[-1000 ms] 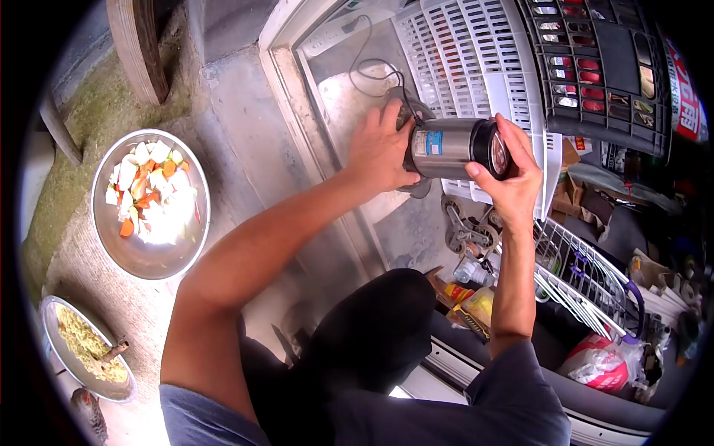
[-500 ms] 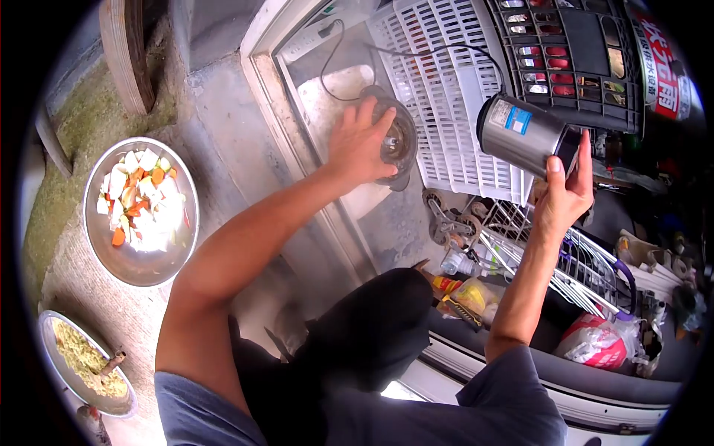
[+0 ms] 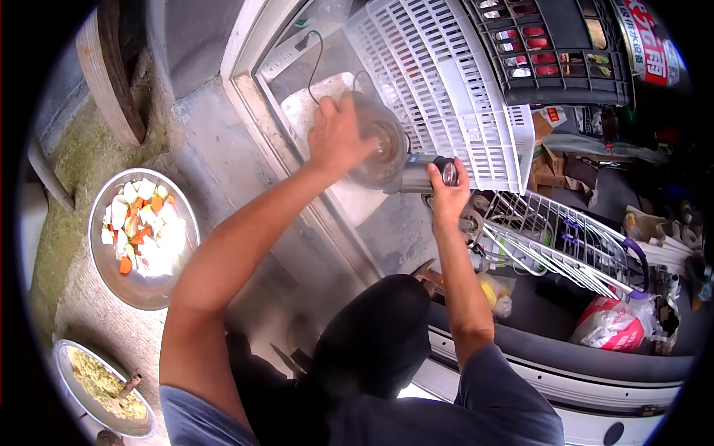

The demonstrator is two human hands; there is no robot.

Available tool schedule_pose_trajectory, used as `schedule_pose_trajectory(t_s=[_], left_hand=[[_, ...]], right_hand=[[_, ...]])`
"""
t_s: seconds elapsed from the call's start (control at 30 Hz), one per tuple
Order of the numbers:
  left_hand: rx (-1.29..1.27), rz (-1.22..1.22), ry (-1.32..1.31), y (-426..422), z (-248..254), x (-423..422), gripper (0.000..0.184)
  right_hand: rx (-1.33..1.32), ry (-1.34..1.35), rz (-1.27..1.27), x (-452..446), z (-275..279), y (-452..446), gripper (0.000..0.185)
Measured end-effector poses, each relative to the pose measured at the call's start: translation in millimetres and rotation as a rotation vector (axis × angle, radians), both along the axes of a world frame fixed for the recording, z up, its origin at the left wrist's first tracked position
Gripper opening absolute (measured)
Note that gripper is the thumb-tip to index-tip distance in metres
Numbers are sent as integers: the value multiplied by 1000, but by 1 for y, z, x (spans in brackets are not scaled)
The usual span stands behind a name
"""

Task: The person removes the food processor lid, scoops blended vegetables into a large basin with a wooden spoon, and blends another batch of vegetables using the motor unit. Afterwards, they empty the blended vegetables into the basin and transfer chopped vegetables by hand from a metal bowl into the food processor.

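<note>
My left hand [image 3: 337,137] grips the near side of a round, see-through grinder bowl [image 3: 387,145], its thumb over the bowl. The bowl is blurred, and I cannot tell what is in it. In my right hand [image 3: 448,195] is a silver cylindrical motor unit [image 3: 418,178] with a black end and a blue label. It lies tilted, nearly level, against or just beside the bowl's right side; I cannot tell whether they touch. A dark cord [image 3: 320,67] runs near a white power strip [image 3: 286,56] behind the bowl.
A white plastic basket [image 3: 439,82] stands close behind the bowl, a black crate [image 3: 554,93] beyond it. To the left are a metal bowl of cut vegetables [image 3: 104,276] and a bowl of yellowish mash [image 3: 63,364]. A folded wire cart [image 3: 547,230] lies at right.
My right hand has brought the motor unit down and left, from beside the black crate to the grinder bowl. My left hand stays at the bowl, its grip slightly shifted.
</note>
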State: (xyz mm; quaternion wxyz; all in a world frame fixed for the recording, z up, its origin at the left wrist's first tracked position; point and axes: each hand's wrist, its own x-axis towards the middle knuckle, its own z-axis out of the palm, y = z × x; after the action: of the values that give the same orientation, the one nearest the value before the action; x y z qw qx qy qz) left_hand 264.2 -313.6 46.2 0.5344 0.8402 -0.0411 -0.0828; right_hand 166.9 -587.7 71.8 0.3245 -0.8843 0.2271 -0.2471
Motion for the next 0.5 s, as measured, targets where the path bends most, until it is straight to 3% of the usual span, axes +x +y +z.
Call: schedule_pose_trajectory(t_s=[0.1,0.27,0.4,0.5], left_hand=[[21,-59,165,8,12,9,98],[-151,15,117,6,-6,8,90],[-224,90,-38,29,1,-6,92],[-249,75,71,55,8,-12,97]], right_hand=[[56,36,42,-7,-30,3,76],[-249,43,158,-15,-37,14,70],[-165,86,210,-13,-34,2,71],[-244,161,249,-15,-21,9,71]])
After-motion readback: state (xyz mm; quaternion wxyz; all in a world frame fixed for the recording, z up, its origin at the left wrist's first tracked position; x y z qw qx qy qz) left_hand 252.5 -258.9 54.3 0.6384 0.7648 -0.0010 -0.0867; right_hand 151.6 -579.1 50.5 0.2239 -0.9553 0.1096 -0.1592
